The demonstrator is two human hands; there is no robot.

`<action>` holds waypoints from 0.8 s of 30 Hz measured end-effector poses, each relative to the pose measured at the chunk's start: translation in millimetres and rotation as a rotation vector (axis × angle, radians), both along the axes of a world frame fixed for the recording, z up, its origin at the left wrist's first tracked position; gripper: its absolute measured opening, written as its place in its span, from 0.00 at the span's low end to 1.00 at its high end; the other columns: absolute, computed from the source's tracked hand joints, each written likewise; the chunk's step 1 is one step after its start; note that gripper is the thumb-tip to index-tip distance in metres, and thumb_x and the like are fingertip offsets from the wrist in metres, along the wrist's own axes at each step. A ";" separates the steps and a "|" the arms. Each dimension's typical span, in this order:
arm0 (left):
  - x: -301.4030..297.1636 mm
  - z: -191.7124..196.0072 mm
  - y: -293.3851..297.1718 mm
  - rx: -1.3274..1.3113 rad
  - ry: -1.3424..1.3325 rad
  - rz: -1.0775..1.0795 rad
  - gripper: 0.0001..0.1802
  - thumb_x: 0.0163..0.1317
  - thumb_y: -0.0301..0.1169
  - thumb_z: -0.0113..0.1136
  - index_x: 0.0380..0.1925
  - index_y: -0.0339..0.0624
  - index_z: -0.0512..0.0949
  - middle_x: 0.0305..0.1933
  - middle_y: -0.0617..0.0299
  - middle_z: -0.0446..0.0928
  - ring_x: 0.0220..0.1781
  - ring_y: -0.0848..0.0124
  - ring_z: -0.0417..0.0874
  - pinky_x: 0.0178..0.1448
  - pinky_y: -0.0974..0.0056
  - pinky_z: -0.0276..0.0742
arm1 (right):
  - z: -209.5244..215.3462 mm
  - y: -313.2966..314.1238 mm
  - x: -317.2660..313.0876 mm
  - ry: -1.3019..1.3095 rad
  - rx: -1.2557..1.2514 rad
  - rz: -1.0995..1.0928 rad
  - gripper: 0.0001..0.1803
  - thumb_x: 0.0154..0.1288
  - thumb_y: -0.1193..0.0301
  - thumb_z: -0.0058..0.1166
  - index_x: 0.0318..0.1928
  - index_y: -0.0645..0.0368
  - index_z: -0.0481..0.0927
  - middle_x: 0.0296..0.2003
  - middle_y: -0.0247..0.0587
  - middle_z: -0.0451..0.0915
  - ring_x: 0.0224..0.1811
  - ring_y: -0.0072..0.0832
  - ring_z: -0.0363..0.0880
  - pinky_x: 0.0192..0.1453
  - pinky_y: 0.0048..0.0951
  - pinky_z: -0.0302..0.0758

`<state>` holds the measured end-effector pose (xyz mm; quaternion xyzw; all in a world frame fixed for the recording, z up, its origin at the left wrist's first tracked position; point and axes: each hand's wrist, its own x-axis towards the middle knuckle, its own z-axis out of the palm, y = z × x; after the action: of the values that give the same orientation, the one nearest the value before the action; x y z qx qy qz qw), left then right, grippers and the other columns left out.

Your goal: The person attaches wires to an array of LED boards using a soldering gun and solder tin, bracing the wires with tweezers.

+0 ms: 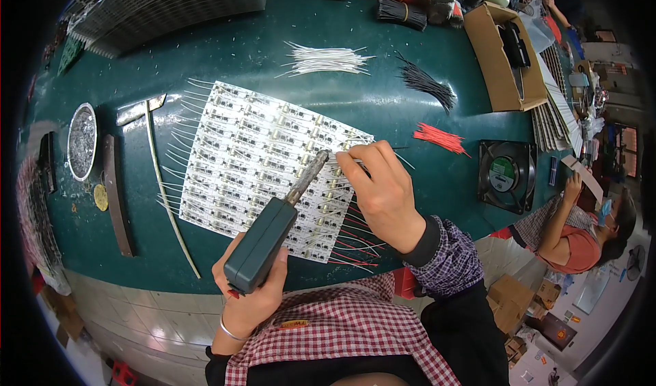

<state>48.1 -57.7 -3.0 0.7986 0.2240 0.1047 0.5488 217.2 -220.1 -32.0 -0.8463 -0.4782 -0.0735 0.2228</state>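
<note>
Workbench seen from above. A large square panel of white circuit boards with black components [239, 154] lies aslant on the dark green tabletop [301, 17], in front of the person's body; thin white wires project from its left edge, and red, black and white wires from its lower right. The left hand [254, 296] is closed around a dark green, box-bodied soldering tool with a metal shaft [261, 242], whose tip points up and to the right over the panel's upper right part. The right hand [386, 201] is at the panel's right edge, thumb and forefinger drawn together just beside that tip; whether a wire lies between them cannot be told. Beyond the panel, loose piles of white wires [328, 59], black wires [425, 82] and red wires [439, 138] lie apart from one another. To the right are an open brown cardboard box [482, 61] and, nearer the person, a square black fan with a green hub [507, 175]. To the left are a long, thin pale rod [161, 184], a flat brown bar [117, 201] and an oval pale-rimmed bowl of grey material [70, 143]. At far right, a co-worker [577, 239] holds a pale strip [584, 179]
</note>
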 end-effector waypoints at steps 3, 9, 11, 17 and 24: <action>-5.7 -3.2 -0.1 0.020 -0.006 0.026 0.09 0.51 0.19 0.66 0.35 0.30 0.81 0.30 0.58 0.79 0.26 0.75 0.78 0.29 0.71 0.73 | 0.8 -0.1 0.5 -0.012 -0.003 0.001 0.19 0.46 0.79 0.55 0.43 0.69 0.78 0.38 0.44 0.74 0.40 0.37 0.73 0.40 0.31 0.76; -7.1 -0.8 -0.9 -0.035 0.019 0.065 0.09 0.52 0.20 0.67 0.35 0.31 0.82 0.29 0.59 0.80 0.25 0.75 0.78 0.29 0.72 0.75 | 1.0 0.4 0.0 -0.016 -0.009 -0.009 0.18 0.46 0.79 0.55 0.42 0.69 0.78 0.38 0.44 0.73 0.39 0.37 0.73 0.40 0.31 0.76; -7.5 0.0 -0.7 -0.035 0.044 0.054 0.09 0.52 0.21 0.67 0.35 0.31 0.82 0.28 0.60 0.80 0.25 0.76 0.78 0.29 0.71 0.75 | 0.3 0.7 -0.1 -0.005 0.008 -0.014 0.19 0.46 0.79 0.56 0.43 0.69 0.78 0.38 0.44 0.74 0.39 0.37 0.74 0.40 0.32 0.76; -12.4 -3.2 -1.7 -0.005 -0.002 0.093 0.09 0.53 0.22 0.67 0.35 0.32 0.82 0.28 0.60 0.80 0.24 0.77 0.77 0.28 0.72 0.74 | 2.7 -4.1 -4.6 -0.025 0.122 -0.004 0.20 0.44 0.79 0.56 0.43 0.69 0.79 0.37 0.44 0.75 0.38 0.38 0.74 0.40 0.34 0.75; -11.7 1.0 -1.5 -0.027 0.011 0.066 0.09 0.52 0.21 0.67 0.35 0.31 0.82 0.29 0.60 0.80 0.25 0.76 0.78 0.29 0.71 0.74 | -0.6 -4.3 -8.3 0.012 0.123 0.016 0.21 0.43 0.79 0.56 0.43 0.70 0.79 0.36 0.44 0.75 0.37 0.38 0.74 0.39 0.32 0.75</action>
<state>36.4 -59.2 -2.0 0.7838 0.2547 0.1152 0.5546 208.9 -224.4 -32.6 -0.8275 -0.4784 -0.0959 0.2779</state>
